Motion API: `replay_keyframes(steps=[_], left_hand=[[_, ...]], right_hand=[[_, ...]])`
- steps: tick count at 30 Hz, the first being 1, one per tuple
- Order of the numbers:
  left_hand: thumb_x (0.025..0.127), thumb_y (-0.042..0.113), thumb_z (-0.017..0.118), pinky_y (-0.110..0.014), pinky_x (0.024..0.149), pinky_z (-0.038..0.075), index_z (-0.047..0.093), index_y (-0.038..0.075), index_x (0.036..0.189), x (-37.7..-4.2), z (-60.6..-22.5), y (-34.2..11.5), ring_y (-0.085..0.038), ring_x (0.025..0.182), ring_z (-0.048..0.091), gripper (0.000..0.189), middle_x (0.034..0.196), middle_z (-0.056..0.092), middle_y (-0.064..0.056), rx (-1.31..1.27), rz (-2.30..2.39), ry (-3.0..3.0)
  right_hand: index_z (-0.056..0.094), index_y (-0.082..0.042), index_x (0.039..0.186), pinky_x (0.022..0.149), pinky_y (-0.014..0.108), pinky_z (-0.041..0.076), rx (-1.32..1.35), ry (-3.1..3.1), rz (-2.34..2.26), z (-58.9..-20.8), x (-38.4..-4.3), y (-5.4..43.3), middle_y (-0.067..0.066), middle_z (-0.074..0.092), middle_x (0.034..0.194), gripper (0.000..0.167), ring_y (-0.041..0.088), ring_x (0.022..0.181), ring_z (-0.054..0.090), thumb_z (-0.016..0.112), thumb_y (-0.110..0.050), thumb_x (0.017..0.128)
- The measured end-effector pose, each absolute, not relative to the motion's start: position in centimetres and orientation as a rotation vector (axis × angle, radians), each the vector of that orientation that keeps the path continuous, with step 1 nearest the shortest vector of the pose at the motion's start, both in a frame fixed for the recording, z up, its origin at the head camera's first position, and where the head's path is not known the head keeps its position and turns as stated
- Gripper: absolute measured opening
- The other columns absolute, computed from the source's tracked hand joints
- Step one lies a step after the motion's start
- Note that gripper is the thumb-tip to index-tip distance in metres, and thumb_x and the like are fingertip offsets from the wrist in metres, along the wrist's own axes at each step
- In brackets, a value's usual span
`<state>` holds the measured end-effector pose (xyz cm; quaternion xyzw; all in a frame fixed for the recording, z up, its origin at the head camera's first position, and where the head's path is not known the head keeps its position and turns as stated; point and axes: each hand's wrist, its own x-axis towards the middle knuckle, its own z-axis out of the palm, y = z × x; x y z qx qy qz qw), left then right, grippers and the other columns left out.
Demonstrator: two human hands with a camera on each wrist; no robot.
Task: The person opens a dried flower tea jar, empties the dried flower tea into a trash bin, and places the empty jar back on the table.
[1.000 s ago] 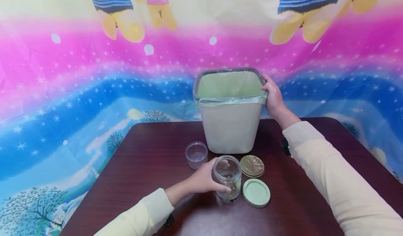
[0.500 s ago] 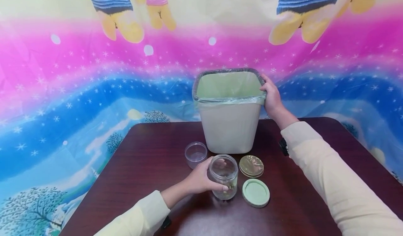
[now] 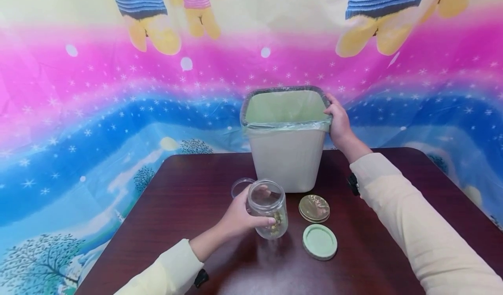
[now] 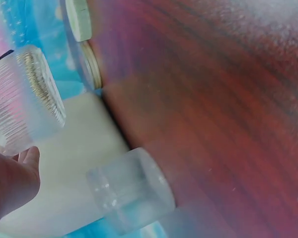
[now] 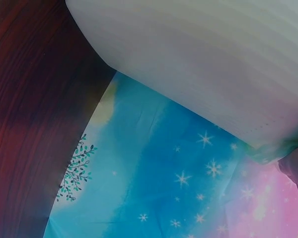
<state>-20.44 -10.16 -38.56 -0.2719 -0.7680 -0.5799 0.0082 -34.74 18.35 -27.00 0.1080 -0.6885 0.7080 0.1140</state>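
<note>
My left hand [image 3: 237, 216] grips a clear open-topped jar [image 3: 269, 203] round its side, thumb across the front. Small yellowish-brown bits lie at the bottom of the jar; in the left wrist view the jar [image 4: 27, 101] is off the table. With my right hand [image 3: 339, 122] I hold the right rim of a pale trash can [image 3: 288, 159], which has a thin clear bag folded over its edge. Its bag-lined inside shows light green. In the right wrist view, the trash can's side [image 5: 198, 59] fills the top and only part of the hand [image 5: 297, 171] shows.
A shorter clear container [image 4: 131, 191] stands behind the left hand, against the trash can's front in the left wrist view. Gold-coloured lids [image 3: 314, 207] and a light green lid [image 3: 320, 241] lie to the right on the dark wooden table [image 3: 188, 181]. A printed cloth [image 3: 118, 76] hangs behind.
My left hand has lifted the jar off the table and carried it left, so it now overlaps the shorter container. The right hand stays on the trash can's rim.
</note>
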Motion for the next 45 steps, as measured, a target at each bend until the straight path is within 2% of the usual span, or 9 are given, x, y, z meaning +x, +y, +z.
replay_keyframes(steps=[4, 9, 14, 21, 24, 33, 38, 45], left_hand=[[0.069, 0.010, 0.086, -0.034, 0.092, 0.048, 0.054, 0.007, 0.128, -20.3, -37.6, -10.7, -0.025, 0.105, 0.061, 0.067, 0.115, 0.063, -0.012, -0.817, -1.796, -2.320], [0.071, 0.006, 0.083, -0.035, 0.089, 0.050, 0.052, 0.002, 0.127, -20.3, -35.9, -11.5, -0.027, 0.102, 0.063, 0.064, 0.112, 0.064, -0.015, -0.775, -1.802, -2.237], [0.071, 0.008, 0.083, -0.039, 0.086, 0.052, 0.053, 0.003, 0.127, -20.4, -33.8, -12.3, -0.024, 0.101, 0.063, 0.064, 0.112, 0.064, -0.014, -0.691, -1.732, -2.249], [0.070, 0.011, 0.085, -0.040, 0.082, 0.053, 0.054, 0.007, 0.128, -20.5, -30.5, -13.5, -0.023, 0.097, 0.062, 0.066, 0.110, 0.062, -0.014, -0.594, -1.621, -2.230], [0.070, 0.014, 0.086, -0.041, 0.081, 0.053, 0.053, 0.010, 0.129, -20.8, -29.1, -14.0, -0.022, 0.096, 0.061, 0.068, 0.112, 0.061, -0.014, -0.538, -1.566, -2.226], [0.073, 0.020, 0.084, -0.041, 0.086, 0.050, 0.049, 0.008, 0.133, -22.3, -25.6, -15.1, -0.022, 0.105, 0.056, 0.070, 0.117, 0.057, -0.010, -0.437, -1.501, -2.238], [0.073, 0.028, 0.085, -0.042, 0.084, 0.050, 0.047, 0.009, 0.134, -23.4, -23.8, -15.2, -0.022, 0.105, 0.054, 0.074, 0.120, 0.054, -0.008, -0.411, -1.387, -2.287], [0.072, 0.037, 0.085, -0.045, 0.083, 0.050, 0.047, 0.006, 0.134, -25.3, -21.3, -15.1, -0.025, 0.108, 0.050, 0.079, 0.122, 0.051, -0.010, -0.363, -1.188, -2.336]], right_hand=[[0.013, -0.012, 0.156, 0.115, 0.044, 0.007, 0.318, -2.022, 2.078, -27.1, -34.7, 18.4, -0.002, 0.003, 0.162, 0.066, 0.017, 0.146, -0.003, 0.023, -0.010, 0.092], [0.014, -0.013, 0.157, 0.115, 0.045, 0.006, 0.301, -2.023, 2.087, -27.1, -34.7, 18.4, -0.002, 0.002, 0.162, 0.066, 0.017, 0.146, -0.003, 0.025, -0.010, 0.091], [0.013, -0.013, 0.157, 0.115, 0.045, 0.005, 0.291, -2.014, 2.098, -27.1, -34.8, 18.4, -0.002, 0.002, 0.162, 0.067, 0.017, 0.146, -0.004, 0.025, -0.010, 0.091], [0.012, -0.015, 0.157, 0.114, 0.046, 0.011, 0.295, -2.006, 2.126, -27.0, -34.6, 18.4, -0.002, -0.001, 0.162, 0.067, 0.019, 0.146, 0.000, 0.025, -0.011, 0.091], [0.013, -0.014, 0.157, 0.114, 0.046, 0.011, 0.292, -2.011, 2.118, -26.9, -34.5, 18.4, -0.001, 0.000, 0.162, 0.067, 0.019, 0.146, 0.000, 0.025, -0.010, 0.091], [0.014, -0.016, 0.157, 0.114, 0.046, 0.010, 0.281, -2.022, 2.117, -26.9, -34.7, 18.4, -0.003, 0.000, 0.162, 0.067, 0.019, 0.146, -0.002, 0.026, -0.011, 0.091], [0.014, -0.015, 0.157, 0.114, 0.046, 0.011, 0.275, -2.019, 2.111, -27.0, -34.7, 18.4, -0.002, 0.001, 0.162, 0.067, 0.019, 0.146, -0.001, 0.026, -0.011, 0.091], [0.014, -0.014, 0.157, 0.113, 0.045, 0.014, 0.268, -2.016, 2.112, -27.0, -34.7, 18.5, -0.002, 0.001, 0.162, 0.068, 0.019, 0.146, 0.001, 0.027, -0.010, 0.090]])
